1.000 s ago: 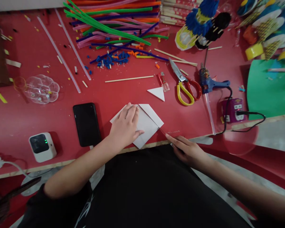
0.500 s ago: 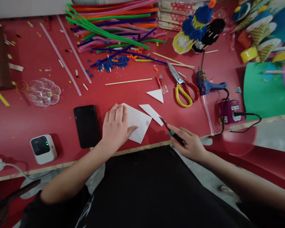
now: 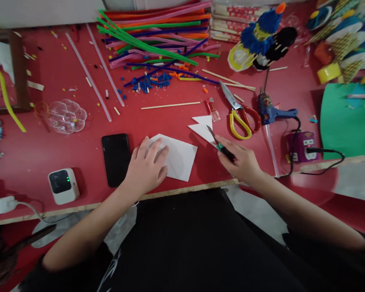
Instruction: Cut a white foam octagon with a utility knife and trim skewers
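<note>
Beside the phone, the left hand lies palm down, fingers slightly spread, on the paper, near the front edge of the table. Next come two scraps; over one reaches the cutter, its handle clamped in the right hand.

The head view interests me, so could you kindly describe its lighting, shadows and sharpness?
In the head view, light is dim, the white paper standing out and the black shirt losing most detail; also in the head view, soft shadows lie right of the white device and phone, and the checked cones at upper right look softer than the scissors.
</note>
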{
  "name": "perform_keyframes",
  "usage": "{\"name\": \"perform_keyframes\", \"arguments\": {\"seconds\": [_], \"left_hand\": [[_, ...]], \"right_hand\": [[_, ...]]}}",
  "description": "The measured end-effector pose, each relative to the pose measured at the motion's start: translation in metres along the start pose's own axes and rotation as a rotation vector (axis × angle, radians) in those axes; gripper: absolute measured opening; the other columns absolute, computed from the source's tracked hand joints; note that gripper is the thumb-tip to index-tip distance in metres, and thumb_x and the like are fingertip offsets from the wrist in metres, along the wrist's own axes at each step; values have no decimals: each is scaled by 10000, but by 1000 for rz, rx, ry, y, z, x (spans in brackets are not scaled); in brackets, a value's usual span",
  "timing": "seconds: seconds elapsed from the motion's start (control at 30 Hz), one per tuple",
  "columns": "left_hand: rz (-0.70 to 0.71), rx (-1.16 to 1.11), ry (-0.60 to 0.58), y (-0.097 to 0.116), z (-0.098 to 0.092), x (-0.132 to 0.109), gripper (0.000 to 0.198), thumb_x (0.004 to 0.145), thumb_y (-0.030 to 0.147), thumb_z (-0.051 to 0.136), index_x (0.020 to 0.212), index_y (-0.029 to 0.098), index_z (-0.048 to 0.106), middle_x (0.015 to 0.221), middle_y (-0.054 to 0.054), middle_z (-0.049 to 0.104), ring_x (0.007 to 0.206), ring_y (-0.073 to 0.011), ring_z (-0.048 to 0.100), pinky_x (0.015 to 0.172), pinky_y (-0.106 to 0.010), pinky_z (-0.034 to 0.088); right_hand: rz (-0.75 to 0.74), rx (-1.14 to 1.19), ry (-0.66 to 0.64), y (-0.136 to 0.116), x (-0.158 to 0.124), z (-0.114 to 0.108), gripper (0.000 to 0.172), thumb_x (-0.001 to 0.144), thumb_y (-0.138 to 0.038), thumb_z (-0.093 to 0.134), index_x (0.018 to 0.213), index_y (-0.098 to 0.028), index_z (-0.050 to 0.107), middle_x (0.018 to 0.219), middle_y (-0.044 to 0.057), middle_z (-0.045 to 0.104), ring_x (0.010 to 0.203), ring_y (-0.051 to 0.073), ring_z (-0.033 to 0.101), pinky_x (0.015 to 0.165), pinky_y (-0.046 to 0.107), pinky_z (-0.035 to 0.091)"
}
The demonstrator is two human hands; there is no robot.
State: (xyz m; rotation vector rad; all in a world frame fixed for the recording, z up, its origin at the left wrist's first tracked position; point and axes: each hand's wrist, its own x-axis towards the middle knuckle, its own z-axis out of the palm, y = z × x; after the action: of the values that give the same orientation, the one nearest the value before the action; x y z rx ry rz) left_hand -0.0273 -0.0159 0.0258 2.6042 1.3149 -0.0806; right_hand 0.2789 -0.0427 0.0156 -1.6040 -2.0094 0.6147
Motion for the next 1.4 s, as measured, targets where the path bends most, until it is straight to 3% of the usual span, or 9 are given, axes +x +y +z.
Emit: {"name": "perform_keyframes", "arguments": {"seconds": [0.17,0.4,0.63,0.9,1.1,1.4], "left_hand": [[1,19,21,13,3,5,511,965,375,491,1435,181,540,1510,-166,494,1368,-455,432,1003,-557,492],[-18,42,15,26,-3,14,462,955,301,507,1395,174,575,1460,-178,533,1312,-432,495,971,-539,512],[-46,61,-50,27,-10,16,450,967,349,546,1398,223,570,1483,-147,522,1284,-416,510,926,-543,522],[-84,58,-98,30,-9,16,473,974,355,535,1433,241,534,1500,-139,503,1309,-413,487,948,-540,507],[-85,52,-83,29,-6,14,480,973,353,537,1443,258,524,1510,-139,495,1326,-402,470,953,-537,497],[-69,57,-35,29,-4,12,466,963,333,541,1422,255,544,1500,-148,509,1297,-412,502,915,-541,520]], "right_hand": [[31,104,-57,-20,8,-1,459,919,-230,534,1373,-221,597,1083,80,754,899,187,717,806,318,579],[71,192,-219,-46,19,20,494,878,-181,526,1366,-208,601,1032,75,725,813,168,657,752,314,553],[63,144,-310,-49,27,27,543,856,-172,515,1395,-182,585,1016,99,701,855,200,656,774,343,553],[70,103,-307,-51,26,29,563,843,-167,491,1397,-138,584,928,95,655,779,186,622,751,330,537],[59,108,-301,-47,25,31,556,851,-163,495,1400,-186,584,928,82,639,803,188,618,777,336,529],[72,72,-352,-52,28,26,576,847,-164,484,1415,-127,567,943,99,648,813,194,615,796,347,528]]}}
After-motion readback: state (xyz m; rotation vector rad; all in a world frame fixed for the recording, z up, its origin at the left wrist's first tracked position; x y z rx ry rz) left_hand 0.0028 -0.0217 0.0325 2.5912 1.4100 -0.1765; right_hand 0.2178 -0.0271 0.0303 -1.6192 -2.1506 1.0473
